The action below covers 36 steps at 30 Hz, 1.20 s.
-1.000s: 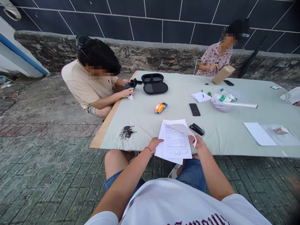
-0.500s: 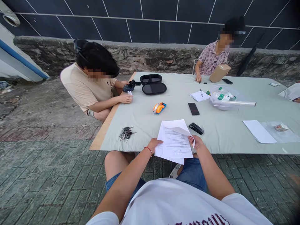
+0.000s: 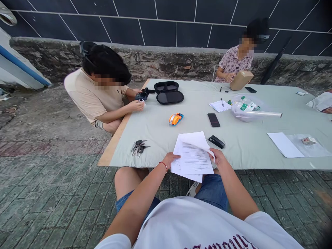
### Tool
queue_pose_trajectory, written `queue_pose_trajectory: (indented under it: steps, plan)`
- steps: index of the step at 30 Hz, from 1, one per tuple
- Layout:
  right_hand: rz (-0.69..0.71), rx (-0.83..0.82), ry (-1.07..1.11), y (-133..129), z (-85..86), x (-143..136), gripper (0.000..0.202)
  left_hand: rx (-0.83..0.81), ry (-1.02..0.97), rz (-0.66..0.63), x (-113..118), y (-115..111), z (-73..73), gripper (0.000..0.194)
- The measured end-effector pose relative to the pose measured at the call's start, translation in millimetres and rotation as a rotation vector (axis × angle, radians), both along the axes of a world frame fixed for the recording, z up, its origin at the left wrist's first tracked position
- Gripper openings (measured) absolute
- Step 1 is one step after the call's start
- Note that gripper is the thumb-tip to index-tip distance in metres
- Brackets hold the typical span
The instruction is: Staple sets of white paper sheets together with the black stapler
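Several printed sheets of paper (image 3: 195, 157) are held over the table's near edge, overlapping and slightly fanned. My left hand (image 3: 171, 160) grips their left side, thumb on top, with a red cord bracelet at the wrist. On the right, my right hand (image 3: 217, 156) is closed on the curled edge of an upper sheet. Just beyond that hand lies a black stapler (image 3: 216, 141). A bunch of keys (image 3: 139, 148) rests to the left of the papers. Farther back are an orange and blue tape dispenser (image 3: 175, 119) and a black phone (image 3: 213, 120).
An open black case (image 3: 169, 98) lies farther back. One person (image 3: 88, 93) at the left handles a dark device; another (image 3: 234, 64) holds a cardboard box (image 3: 241, 80). A plastic bag of bottles (image 3: 245, 109), a notepad with pen (image 3: 220, 106) and white sheets (image 3: 284, 145) are to the right.
The curled upper sheet has come down lower toward the stack, at my right hand. The person at the back has lifted a hand from the table to the box.
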State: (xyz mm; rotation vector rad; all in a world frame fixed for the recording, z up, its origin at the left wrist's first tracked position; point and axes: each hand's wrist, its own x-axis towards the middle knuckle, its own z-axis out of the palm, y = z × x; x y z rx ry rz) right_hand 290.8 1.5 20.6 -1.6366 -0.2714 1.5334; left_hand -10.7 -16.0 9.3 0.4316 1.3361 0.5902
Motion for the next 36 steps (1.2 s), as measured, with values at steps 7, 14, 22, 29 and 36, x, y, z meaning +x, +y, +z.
queue_pose_trajectory:
  steps: [7, 14, 22, 29, 36]
  plan:
    - [0.189, -0.01, -0.384, -17, 0.1, 19, 0.014, 0.014, -0.013, 0.009, -3, 0, -2.4, 0.034]
    - [0.457, -0.071, -0.463, -52, 3.3, 27, 0.025, 0.015, -0.034, 0.009, -4, 0, -5.4, 0.031]
    - [0.523, -0.059, -0.482, -80, 0.9, 25, 0.031, 0.011, -0.057, -0.01, -7, 0, -3.7, 0.035]
    - [0.507, -0.067, -0.41, -106, -5.4, 18, 0.03, 0.005, -0.055, -0.02, -7, 1, -4.7, 0.034]
    - [0.049, -0.135, 0.485, -81, 43.2, 26, 0.022, 0.012, -0.018, 0.001, -8, 2, -6.5, 0.033]
